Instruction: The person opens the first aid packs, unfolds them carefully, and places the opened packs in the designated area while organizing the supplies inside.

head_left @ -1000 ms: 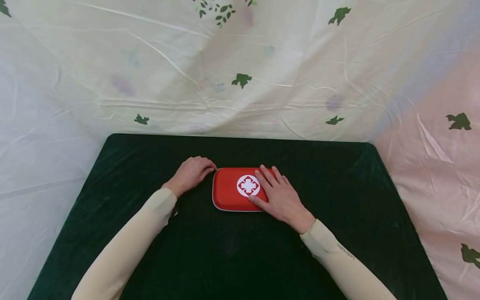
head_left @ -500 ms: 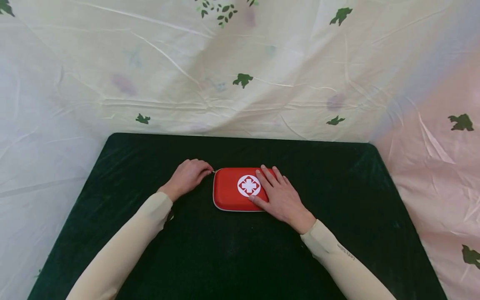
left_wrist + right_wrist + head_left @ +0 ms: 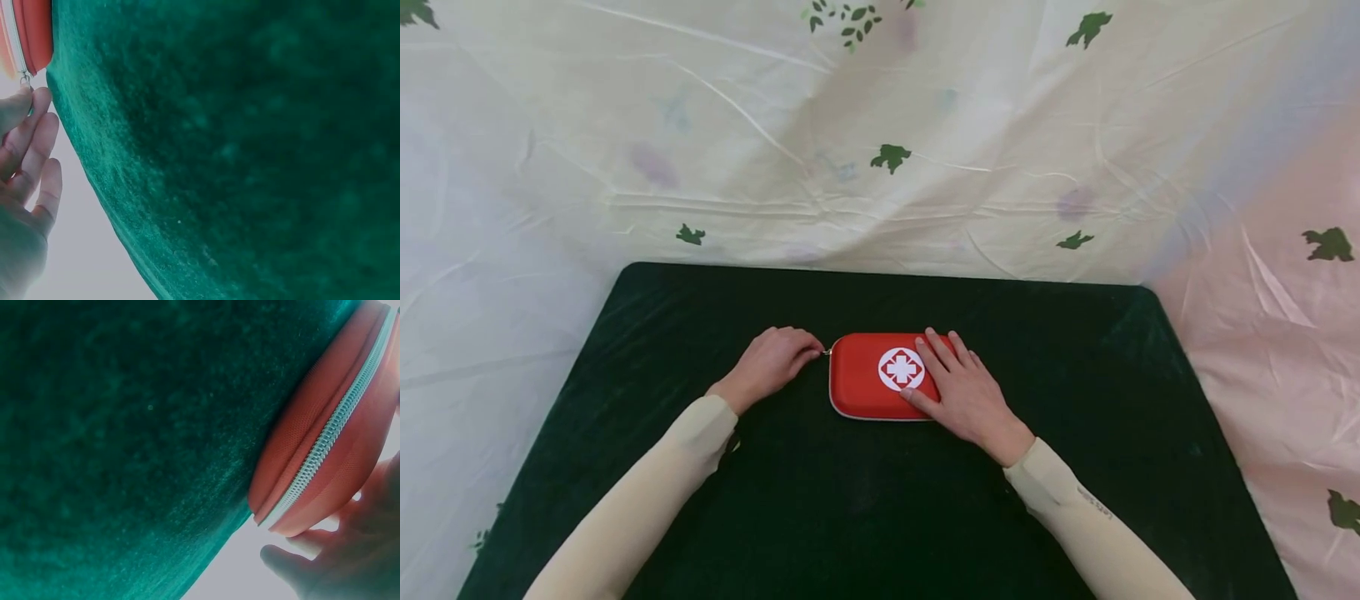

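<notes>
A red zippered first-aid case [image 3: 856,379] with a white cross emblem lies flat on the dark green cloth. At its left edge, near the far corner, my left hand [image 3: 767,365] pinches the small metal zipper pull [image 3: 30,111] between thumb and forefinger. The other left fingers are loosely bent in the left wrist view. My right hand [image 3: 970,396] rests on the right part of the lid with fingers spread, covering that end. The right wrist view shows the silver zipper teeth [image 3: 331,431] meshed along the case's side.
A dark green velvety cloth [image 3: 865,508] covers the table. Behind it hangs a pale curtain [image 3: 760,125] with green leaf prints, and pinkish fabric [image 3: 1285,350] hangs at the right.
My left hand has drawn the zipper pull around the far left corner and a little toward me down the left edge. The right hand stays on the lid.
</notes>
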Demonstrator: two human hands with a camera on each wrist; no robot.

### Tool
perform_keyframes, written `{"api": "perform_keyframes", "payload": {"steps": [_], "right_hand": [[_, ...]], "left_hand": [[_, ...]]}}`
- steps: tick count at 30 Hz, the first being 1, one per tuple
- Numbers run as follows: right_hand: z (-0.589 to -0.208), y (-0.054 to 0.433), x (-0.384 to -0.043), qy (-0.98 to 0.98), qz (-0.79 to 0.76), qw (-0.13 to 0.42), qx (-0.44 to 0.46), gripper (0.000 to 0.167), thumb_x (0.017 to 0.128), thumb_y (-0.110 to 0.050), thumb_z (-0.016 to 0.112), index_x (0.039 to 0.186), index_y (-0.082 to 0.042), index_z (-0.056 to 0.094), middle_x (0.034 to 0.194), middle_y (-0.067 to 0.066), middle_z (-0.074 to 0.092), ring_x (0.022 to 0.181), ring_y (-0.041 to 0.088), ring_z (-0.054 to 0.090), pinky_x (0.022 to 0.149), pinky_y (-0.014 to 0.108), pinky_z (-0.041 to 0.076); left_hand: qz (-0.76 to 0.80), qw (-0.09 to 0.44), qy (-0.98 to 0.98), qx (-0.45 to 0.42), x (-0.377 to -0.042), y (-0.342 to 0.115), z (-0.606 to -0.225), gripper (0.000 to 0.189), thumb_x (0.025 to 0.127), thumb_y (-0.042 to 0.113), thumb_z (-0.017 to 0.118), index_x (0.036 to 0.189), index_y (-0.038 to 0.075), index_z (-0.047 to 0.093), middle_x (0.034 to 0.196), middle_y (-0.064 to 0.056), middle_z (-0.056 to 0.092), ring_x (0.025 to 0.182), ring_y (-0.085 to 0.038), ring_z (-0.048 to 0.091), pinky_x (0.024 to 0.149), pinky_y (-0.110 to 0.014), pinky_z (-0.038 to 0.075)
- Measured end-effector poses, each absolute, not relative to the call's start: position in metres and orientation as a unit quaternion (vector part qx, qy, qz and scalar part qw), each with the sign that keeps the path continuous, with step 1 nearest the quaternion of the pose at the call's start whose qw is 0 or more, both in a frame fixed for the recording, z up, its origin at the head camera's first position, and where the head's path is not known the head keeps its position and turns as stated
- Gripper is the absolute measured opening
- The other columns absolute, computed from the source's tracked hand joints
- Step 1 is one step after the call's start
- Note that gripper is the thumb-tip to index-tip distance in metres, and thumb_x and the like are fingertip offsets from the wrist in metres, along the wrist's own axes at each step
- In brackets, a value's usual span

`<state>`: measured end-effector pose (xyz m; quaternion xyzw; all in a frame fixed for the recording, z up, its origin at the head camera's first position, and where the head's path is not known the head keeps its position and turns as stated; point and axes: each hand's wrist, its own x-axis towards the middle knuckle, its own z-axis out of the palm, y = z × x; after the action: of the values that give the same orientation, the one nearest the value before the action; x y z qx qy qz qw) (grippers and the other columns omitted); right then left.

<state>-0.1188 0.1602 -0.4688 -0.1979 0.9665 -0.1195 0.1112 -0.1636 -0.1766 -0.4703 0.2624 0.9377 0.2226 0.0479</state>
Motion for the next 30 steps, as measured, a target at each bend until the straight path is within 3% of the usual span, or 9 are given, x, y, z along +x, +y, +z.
{"api": "perform_keyframes", "payload": {"steps": [5,14,30], "right_hand": [[-0.469,0.162,-0.119,0.966,-0.124,0.113,-0.198,0.092,0.096,-0.071,0.050,0.167,-0.022,0.019,0.175,0.003,0.007,0.158,0.038,0.006,0.121,0.061,0.025],[-0.470,0.162,-0.120,0.965,-0.126,0.118,-0.198,0.092,0.097,-0.073,0.047,0.168,-0.023,0.017,0.175,0.001,0.003,0.158,0.037,0.004,0.114,0.057,0.039],[-0.470,0.161,-0.119,0.964,-0.137,0.122,-0.194,0.092,0.097,-0.072,0.049,0.168,-0.024,0.015,0.175,0.001,0.003,0.158,0.037,0.001,0.113,0.059,0.040]], "left_hand": [[0.229,0.054,0.936,0.263,-0.157,-0.177,-0.469,0.021,0.098,0.016,0.072,0.118,0.010,0.074,0.112,-0.006,0.075,0.096,-0.021,0.068,0.094,-0.046,0.054],[0.249,0.074,0.933,0.250,-0.146,-0.177,-0.467,0.020,0.098,0.016,0.071,0.117,0.010,0.074,0.110,-0.005,0.075,0.095,-0.018,0.069,0.095,-0.048,0.054],[0.283,0.106,0.928,0.217,-0.127,-0.174,-0.471,0.020,0.096,0.018,0.073,0.116,0.013,0.073,0.105,0.000,0.073,0.088,-0.009,0.066,0.086,-0.041,0.057]]}}
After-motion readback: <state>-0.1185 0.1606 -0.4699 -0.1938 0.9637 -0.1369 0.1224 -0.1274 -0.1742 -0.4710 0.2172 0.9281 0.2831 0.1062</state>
